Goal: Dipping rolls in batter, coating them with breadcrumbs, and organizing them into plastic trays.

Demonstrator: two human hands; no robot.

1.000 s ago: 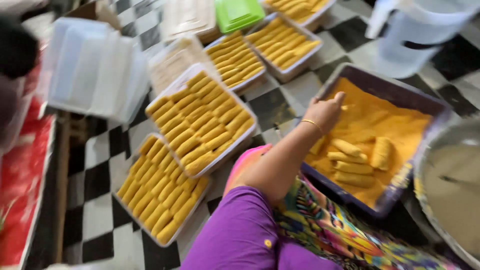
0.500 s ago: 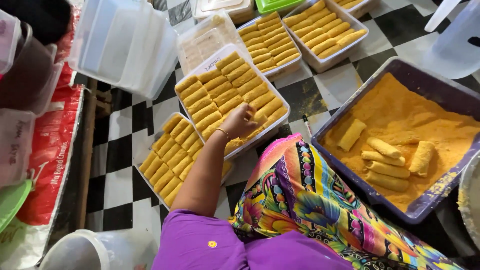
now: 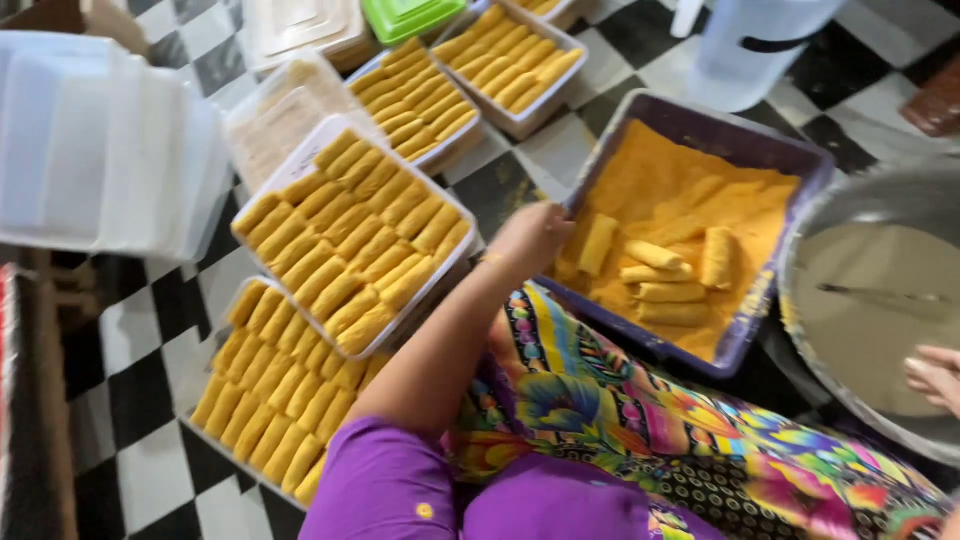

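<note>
My left hand (image 3: pixel 530 238), on a purple-sleeved arm, is at the near left edge of a purple tray (image 3: pixel 752 150) filled with orange crumbs. Its fingers are next to a crumbed roll (image 3: pixel 597 245), and I cannot tell if they grip it. Several more crumbed rolls (image 3: pixel 668 280) lie in the crumbs to the right. Only the fingers of my right hand (image 3: pixel 935 378) show at the right edge, resting on the rim of a metal bowl (image 3: pixel 800 235) of pale batter. A white tray (image 3: pixel 300 168) packed with coated rolls sits left of my left hand.
More white trays of rolls stand on the checkered floor: one below-left (image 3: pixel 205 445) and two at the back (image 3: pixel 452 150), (image 3: pixel 520 125). Stacked clear containers (image 3: pixel 100 150) are at left, a green lid (image 3: pixel 410 15) and a white jug (image 3: pixel 745 55) at the back. A patterned cloth (image 3: pixel 620 420) covers my lap.
My left hand moved right, from over the white tray of coated rolls to the edge of the purple crumb tray. The view shifted, so the batter bowl and my right fingers now show.
</note>
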